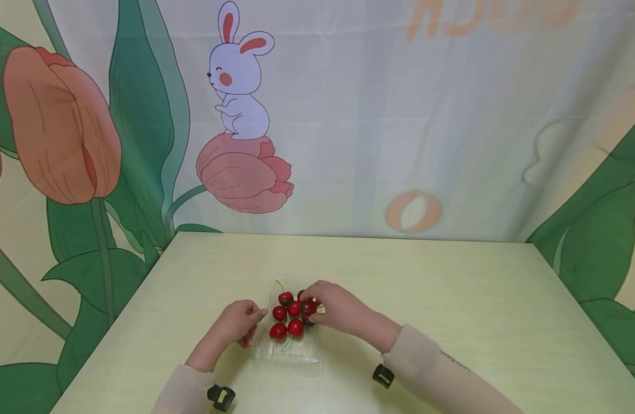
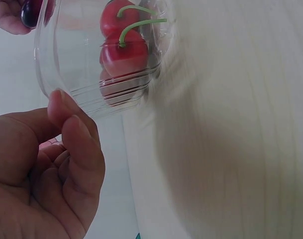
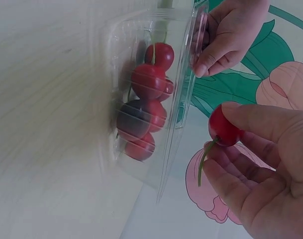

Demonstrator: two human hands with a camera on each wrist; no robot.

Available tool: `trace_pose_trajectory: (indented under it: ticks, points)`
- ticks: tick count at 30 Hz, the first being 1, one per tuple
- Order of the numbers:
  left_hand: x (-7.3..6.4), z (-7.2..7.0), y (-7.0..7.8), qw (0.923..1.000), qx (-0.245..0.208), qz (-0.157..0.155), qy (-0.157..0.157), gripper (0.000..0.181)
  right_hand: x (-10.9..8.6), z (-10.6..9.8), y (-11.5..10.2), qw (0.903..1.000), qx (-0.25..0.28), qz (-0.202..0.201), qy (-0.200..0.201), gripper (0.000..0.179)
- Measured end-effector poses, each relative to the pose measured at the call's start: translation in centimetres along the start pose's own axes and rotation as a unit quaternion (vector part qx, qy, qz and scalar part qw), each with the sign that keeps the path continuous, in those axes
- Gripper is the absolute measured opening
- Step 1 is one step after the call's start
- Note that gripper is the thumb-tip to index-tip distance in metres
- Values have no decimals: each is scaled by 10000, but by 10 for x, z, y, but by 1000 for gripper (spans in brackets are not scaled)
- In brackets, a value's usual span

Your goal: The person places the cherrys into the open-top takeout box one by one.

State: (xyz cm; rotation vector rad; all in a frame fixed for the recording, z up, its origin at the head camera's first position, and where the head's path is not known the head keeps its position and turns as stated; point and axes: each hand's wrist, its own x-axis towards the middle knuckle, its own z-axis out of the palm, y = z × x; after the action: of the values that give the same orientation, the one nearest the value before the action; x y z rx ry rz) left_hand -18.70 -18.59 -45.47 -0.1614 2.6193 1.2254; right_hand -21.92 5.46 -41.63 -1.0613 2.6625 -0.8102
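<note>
A clear plastic box (image 1: pixel 306 352) sits on the table with several red cherries (image 1: pixel 295 328) in it, some with green stems. My left hand (image 1: pixel 238 323) pinches the box's left rim between thumb and forefinger; the left wrist view shows this grip (image 2: pixel 66 164) up close. Over the box's right side is my right hand (image 1: pixel 343 309). In the right wrist view it pinches a red cherry (image 3: pixel 224 125) with a green stem, held apart from the others above the rim. One cherry (image 3: pixel 133 119) inside looks much darker than the rest.
The pale yellow table (image 1: pixel 441 299) reaches back to a printed cloth (image 1: pixel 338 115) with tulips and a rabbit. Each forearm wears a black band, the left band (image 1: pixel 221 397) near the table's front and the right band (image 1: pixel 383 376) beside the sleeve.
</note>
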Motion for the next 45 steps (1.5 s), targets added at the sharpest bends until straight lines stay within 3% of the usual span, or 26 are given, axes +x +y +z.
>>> trace_pose_trajectory:
  ticks: [24,33,45]
  points:
    - [0,0,-1,10000,50,19,-7,26,10,17,-17,9993,-116,-55,-360,30]
    - [1,-1,-1,10000,70,25,-26,26,12,28,-14,9976,-397,-273,-493,32]
    - [0,0,-1,10000,18,33,-10,26,11,40,-16,9956,-670,-218,-613,29]
